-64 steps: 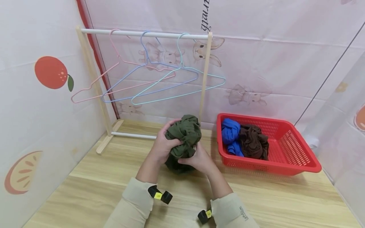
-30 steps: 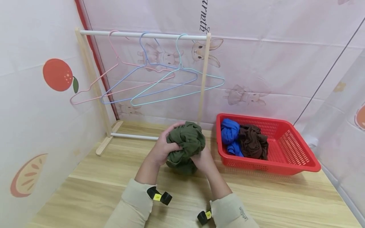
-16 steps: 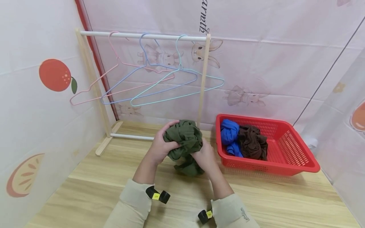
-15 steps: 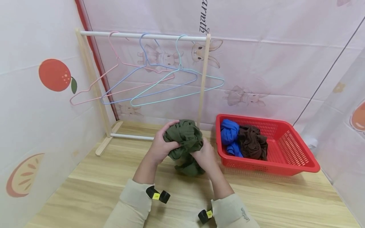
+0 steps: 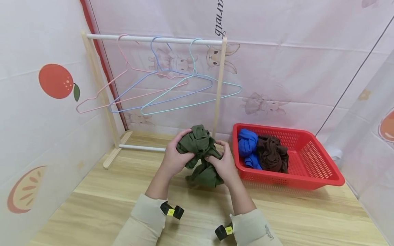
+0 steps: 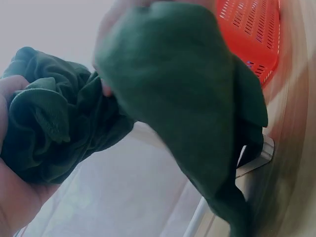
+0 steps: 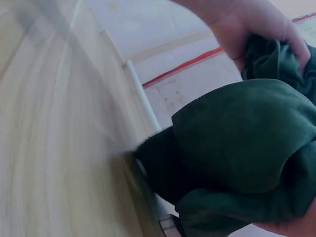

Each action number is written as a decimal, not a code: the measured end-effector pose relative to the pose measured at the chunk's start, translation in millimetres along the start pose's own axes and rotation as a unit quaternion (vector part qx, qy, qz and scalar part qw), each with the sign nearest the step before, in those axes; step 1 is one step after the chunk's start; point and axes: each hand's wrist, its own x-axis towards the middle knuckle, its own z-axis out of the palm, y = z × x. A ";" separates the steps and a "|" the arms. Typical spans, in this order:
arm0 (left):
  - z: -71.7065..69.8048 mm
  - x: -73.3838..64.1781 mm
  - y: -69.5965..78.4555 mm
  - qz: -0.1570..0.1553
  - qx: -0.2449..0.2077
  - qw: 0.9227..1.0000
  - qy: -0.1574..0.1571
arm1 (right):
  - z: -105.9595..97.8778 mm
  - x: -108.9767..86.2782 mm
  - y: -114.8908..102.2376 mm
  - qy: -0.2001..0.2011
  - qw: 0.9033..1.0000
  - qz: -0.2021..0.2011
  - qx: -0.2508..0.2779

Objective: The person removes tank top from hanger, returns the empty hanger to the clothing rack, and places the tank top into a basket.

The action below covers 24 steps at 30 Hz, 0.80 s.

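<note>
A crumpled dark green garment [image 5: 197, 141] is held up between both hands over the wooden table. My left hand [image 5: 174, 155] grips its bunched upper part, thumb in front. With thumb and fingers, my right hand [image 5: 226, 164] pinches a fold on the other side. Below the hands a loose portion of the cloth hangs toward the tabletop. In the left wrist view the hanging flap [image 6: 182, 89] covers most of the right hand; the bunched part [image 6: 49, 113] sits in the left palm. The right wrist view shows the cloth [image 7: 242, 138] bulging between the hands.
A red plastic basket [image 5: 335, 174] to the right holds a blue garment [image 5: 247, 141] and a dark brown garment [image 5: 272, 153]. Behind the hands stands a clothes rack [image 5: 220, 82] with pink [image 5: 123, 70], blue [image 5: 136, 82] and mint green [image 5: 167, 90] hangers on its bar.
The green garment has been turned and loosened; a part of it now hangs lower. The right hand has shifted outward to the right, drawing a fold away from the bundle.
</note>
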 end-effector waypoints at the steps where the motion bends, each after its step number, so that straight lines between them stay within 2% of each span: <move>1: 0.7 -0.4 1.4 0.001 0.004 1.000 0.001 | 0.1 -0.9 -1.1 -0.003 1.000 0.004 0.012; 3: 3.4 -3.3 10.1 0.014 0.019 1.000 0.004 | 0.0 -4.6 -6.9 -0.009 0.999 0.015 0.035; 6: 10.3 -4.3 6.2 0.064 0.065 0.996 0.012 | 0.3 -6.1 -8.9 -0.009 0.997 0.029 0.073; 8: 15.5 -5.6 1.7 0.098 0.098 0.990 0.020 | 0.7 -6.8 -10.0 -0.006 0.994 0.038 0.101; 10: 19.3 -4.8 -10.5 0.128 0.130 0.983 0.030 | 1.1 -5.6 -6.8 -0.003 0.990 0.044 0.136; 13: 22.3 -6.2 -13.4 0.158 0.167 0.972 0.040 | 1.1 -7.2 -8.8 -0.015 0.981 0.046 0.188; 15: 23.4 -6.3 -15.2 0.189 0.197 0.961 0.049 | 0.8 -8.1 -10.6 -0.031 0.975 0.041 0.214; 18: 24.8 -5.1 -17.7 0.241 0.241 0.938 0.057 | 0.4 -9.6 -13.9 -0.052 0.970 0.032 0.234; 21: 27.5 -3.3 -20.0 0.289 0.280 0.914 0.059 | -0.4 -10.7 -16.7 -0.067 0.969 0.028 0.234; 24: 31.5 -2.4 -20.2 0.317 0.305 0.897 0.051 | -0.7 -11.0 -18.4 -0.075 0.971 0.027 0.228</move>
